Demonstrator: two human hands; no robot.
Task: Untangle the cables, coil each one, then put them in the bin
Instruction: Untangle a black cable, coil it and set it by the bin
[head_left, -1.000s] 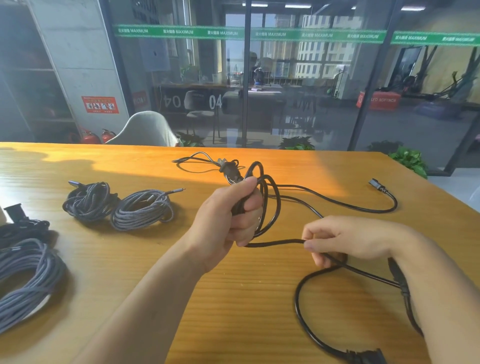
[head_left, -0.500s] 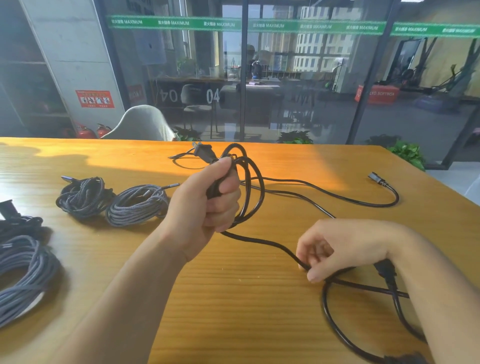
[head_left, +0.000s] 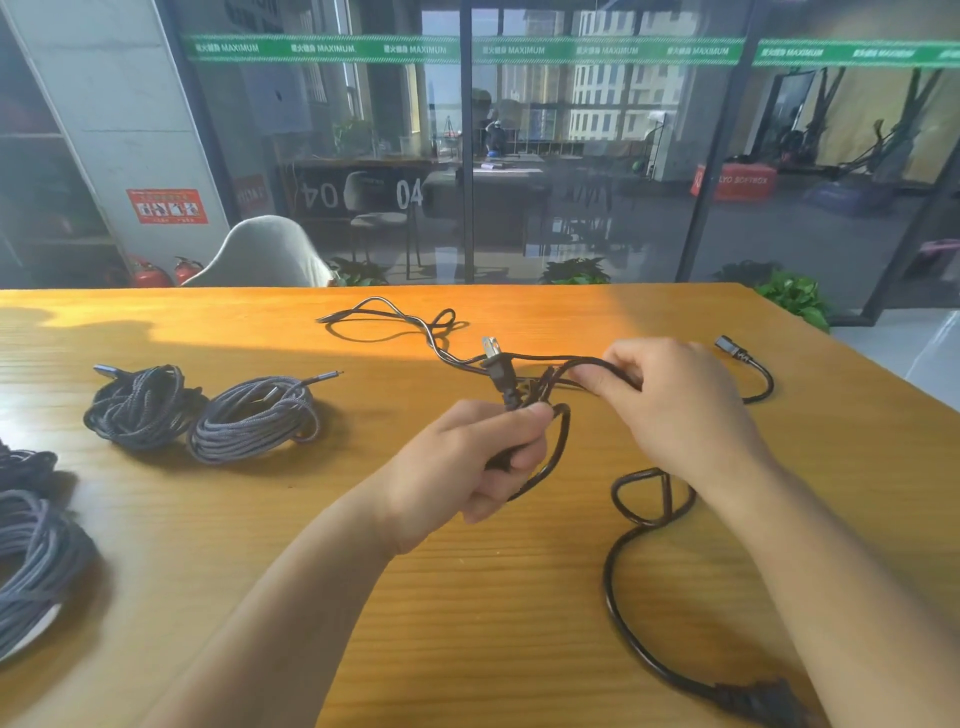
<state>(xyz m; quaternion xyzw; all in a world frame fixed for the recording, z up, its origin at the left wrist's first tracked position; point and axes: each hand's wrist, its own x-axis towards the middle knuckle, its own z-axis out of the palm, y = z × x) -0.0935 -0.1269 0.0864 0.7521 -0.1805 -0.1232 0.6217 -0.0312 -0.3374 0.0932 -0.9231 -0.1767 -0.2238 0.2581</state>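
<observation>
A black power cable (head_left: 621, 597) runs over the wooden table (head_left: 467, 597). My left hand (head_left: 483, 457) grips a few coiled loops of it just below the two-pin plug (head_left: 496, 358), which points up. My right hand (head_left: 670, 395) pinches a strand of the same cable beside the loops, a little farther and to the right. The rest of the cable trails down to a black connector (head_left: 758, 696) at the near edge. A thinner black cable (head_left: 395, 317) lies loose farther back, and another connector end (head_left: 727, 345) lies at the right. No bin is visible.
Two coiled braided cables, a dark one (head_left: 137, 405) and a grey one (head_left: 254, 418), lie at the left. More grey coils (head_left: 31, 561) sit at the left edge. A pale chair (head_left: 265, 254) stands behind the table, with a glass wall beyond it.
My right hand has risen from the table and carried its strand up to the loops. My left hand has lowered slightly with the coil. The slack on the table has drawn in.
</observation>
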